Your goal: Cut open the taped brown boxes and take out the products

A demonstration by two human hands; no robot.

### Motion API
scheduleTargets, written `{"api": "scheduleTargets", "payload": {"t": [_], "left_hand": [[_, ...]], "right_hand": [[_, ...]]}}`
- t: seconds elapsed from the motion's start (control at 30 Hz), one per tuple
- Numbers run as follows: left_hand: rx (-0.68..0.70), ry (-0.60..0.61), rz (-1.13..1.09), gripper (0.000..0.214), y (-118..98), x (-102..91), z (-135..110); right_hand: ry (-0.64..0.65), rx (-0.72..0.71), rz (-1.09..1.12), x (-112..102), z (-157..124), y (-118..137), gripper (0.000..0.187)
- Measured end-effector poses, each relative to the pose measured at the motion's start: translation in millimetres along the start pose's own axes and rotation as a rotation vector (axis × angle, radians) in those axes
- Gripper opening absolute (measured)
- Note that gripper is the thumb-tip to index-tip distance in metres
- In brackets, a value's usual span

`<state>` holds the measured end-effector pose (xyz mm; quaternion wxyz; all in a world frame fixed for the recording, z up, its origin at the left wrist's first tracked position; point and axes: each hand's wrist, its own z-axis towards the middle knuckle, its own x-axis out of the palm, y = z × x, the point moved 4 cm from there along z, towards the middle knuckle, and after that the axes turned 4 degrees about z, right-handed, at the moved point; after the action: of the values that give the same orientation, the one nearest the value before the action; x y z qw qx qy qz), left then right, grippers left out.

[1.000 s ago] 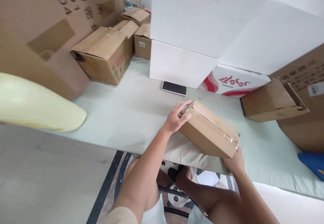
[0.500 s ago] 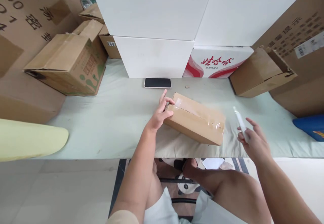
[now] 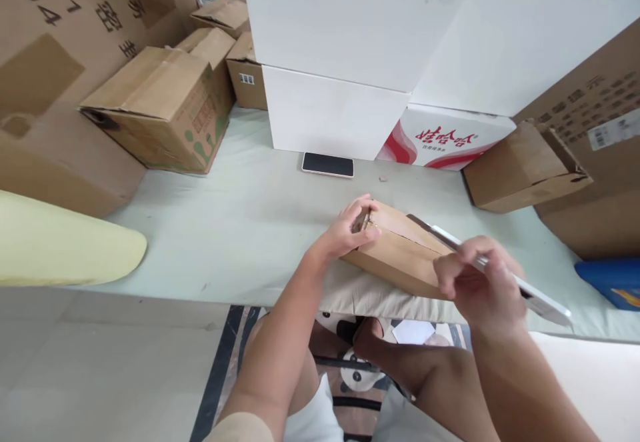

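A small cardboard box [image 3: 407,245] lies at a slant on the cloth near the table's front edge, with a seam along its top. My left hand [image 3: 354,229] grips the box's left end, thumb on the near side and fingers over the far corner. My right hand [image 3: 483,282] is closed around a long white utility knife [image 3: 545,305]. Its front end reaches over the top of the box near the seam; whether it touches the cardboard I cannot tell. The right hand hides the box's right end.
A phone [image 3: 327,165] lies behind the box, before stacked white boxes [image 3: 335,112]. Cardboard boxes [image 3: 165,109] stand at left, an open one [image 3: 525,169] at right. A pale yellow rounded object [image 3: 70,242] and a blue item [image 3: 610,282] flank the table.
My right hand has moved left to the box with the utility knife, which now points over its top. My left hand still holds the left end. The view has shifted slightly.
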<state>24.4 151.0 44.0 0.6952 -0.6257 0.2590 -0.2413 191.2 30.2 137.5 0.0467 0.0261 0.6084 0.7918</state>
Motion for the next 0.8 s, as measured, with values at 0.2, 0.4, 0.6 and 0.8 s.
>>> {"api": "scheduleTargets", "payload": {"t": [0.2,0.4,0.6,0.8], "left_hand": [[0.034,0.028,-0.104,0.050,-0.6,6.8,1.5],[0.019,0.015,-0.093,0.055,0.3,4.6,-0.6],[0.006,0.019,-0.068,0.054,-1.0,5.4,-0.7],[-0.004,0.026,-0.042,0.053,-2.1,5.4,-1.1]], "right_hand": [[0.001,0.151,-0.288,2.0,0.8,-28.5,0.030],[0.095,0.107,-0.444,6.3,4.6,-29.8,0.030],[0.124,0.081,-0.573,1.1,9.0,-20.0,0.030],[0.389,-0.152,-0.773,0.2,14.7,0.7,0.029]]}}
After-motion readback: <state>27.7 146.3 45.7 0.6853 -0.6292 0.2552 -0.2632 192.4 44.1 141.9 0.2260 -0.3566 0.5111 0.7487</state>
